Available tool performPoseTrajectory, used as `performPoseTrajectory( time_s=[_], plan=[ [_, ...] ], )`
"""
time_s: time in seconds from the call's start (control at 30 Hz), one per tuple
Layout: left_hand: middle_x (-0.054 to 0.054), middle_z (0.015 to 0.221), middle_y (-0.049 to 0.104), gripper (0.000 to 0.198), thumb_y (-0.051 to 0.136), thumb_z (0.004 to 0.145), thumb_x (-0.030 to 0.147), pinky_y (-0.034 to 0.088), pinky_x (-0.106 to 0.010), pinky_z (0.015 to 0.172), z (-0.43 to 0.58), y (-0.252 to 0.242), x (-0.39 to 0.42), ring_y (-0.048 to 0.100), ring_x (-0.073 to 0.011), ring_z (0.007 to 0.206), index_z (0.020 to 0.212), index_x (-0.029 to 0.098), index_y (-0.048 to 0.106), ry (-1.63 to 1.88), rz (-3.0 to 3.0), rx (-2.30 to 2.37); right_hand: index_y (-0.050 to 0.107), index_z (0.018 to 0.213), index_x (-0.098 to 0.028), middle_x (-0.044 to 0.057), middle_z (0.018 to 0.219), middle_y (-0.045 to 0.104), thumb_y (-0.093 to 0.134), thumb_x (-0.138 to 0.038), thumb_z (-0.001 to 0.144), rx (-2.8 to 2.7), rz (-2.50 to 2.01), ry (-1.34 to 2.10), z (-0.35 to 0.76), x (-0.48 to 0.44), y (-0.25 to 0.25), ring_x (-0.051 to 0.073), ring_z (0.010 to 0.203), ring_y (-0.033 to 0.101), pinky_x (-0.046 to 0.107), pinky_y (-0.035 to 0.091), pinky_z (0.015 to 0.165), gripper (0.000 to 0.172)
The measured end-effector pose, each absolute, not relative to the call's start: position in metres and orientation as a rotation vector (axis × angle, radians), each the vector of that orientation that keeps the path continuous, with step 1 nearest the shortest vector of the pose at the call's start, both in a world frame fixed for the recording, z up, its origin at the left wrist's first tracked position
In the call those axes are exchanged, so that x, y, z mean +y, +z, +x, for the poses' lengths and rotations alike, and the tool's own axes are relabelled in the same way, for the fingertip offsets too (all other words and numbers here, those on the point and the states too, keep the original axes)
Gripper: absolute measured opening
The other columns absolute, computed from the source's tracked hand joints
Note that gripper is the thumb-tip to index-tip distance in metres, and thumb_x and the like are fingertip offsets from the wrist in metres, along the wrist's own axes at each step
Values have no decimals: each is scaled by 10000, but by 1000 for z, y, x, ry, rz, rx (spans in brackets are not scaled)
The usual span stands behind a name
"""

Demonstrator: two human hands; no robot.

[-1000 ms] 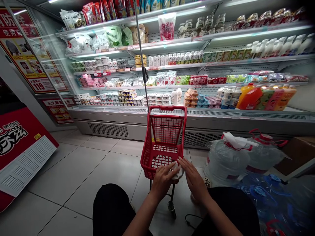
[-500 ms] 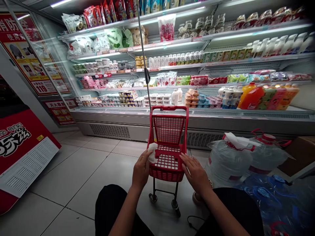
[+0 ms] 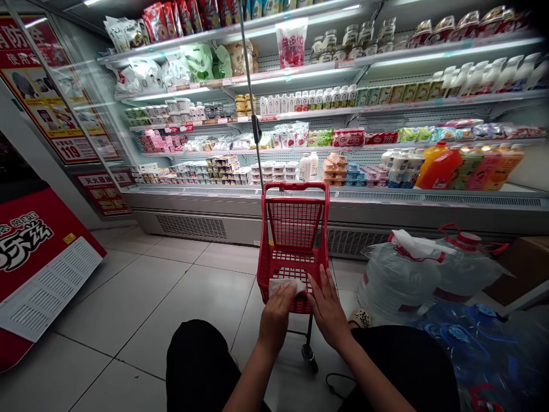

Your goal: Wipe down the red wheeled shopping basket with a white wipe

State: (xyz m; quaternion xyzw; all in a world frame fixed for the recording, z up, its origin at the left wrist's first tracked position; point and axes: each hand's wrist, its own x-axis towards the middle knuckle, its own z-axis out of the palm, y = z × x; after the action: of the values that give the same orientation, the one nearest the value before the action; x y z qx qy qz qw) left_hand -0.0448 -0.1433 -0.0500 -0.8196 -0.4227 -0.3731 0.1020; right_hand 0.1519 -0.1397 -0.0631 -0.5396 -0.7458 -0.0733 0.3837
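The left hand holds a white cloth under its fingers, laid flat against the front rim of a small red shopping cart. The cloth lies along that near edge, across its left and middle part. The right hand grips nothing: its fingers are stretched out and slightly parted at the cart's right front corner, just beside the cloth; how firmly they touch the plastic I cannot tell. The cart stands upright on the tiled floor, between the person's knees and a long fridge with stocked shelves. One front wheel shows below the right hand. To the right, big clear bottles stand near blue bottles, and a black cord lies on the floor near the right knee.
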Motion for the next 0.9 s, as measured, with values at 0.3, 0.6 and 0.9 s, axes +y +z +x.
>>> performPoseTrajectory(
  time_s=[0.3, 0.6, 0.9],
  plan=[
    [-24, 1571, 502, 781, 364, 948, -65, 492, -481, 1159, -48, -47, -159, 477, -219, 1464, 1629, 311, 298, -769, -2385, -1302, 190, 1666, -298, 20, 1729, 227, 348, -391, 1099, -2011, -1393, -290, 163, -130, -69, 292, 1598, 164, 511, 412, 1199, 596],
    [-36, 1560, 537, 698, 400, 972, -20, 543, -383, 1122, -56, -34, -137, 481, -177, 1461, 1602, 280, 364, -1073, -2434, -1229, 89, 1677, -312, -1, 1733, 204, 325, -469, 1095, -2026, -1441, -318, 164, -129, -66, 277, 1597, 173, 494, 401, 1187, 647],
    [-88, 1490, 606, 572, 476, 978, 15, 569, -411, 1083, -43, -52, -134, 564, -226, 1395, 1518, 202, 501, -933, -2339, -1289, 58, 1680, -278, 42, 1718, 242, 382, -481, 1073, -2106, -1464, -399, 155, -159, -70, 270, 1596, 175, 556, 152, 1276, 717]
  ],
)
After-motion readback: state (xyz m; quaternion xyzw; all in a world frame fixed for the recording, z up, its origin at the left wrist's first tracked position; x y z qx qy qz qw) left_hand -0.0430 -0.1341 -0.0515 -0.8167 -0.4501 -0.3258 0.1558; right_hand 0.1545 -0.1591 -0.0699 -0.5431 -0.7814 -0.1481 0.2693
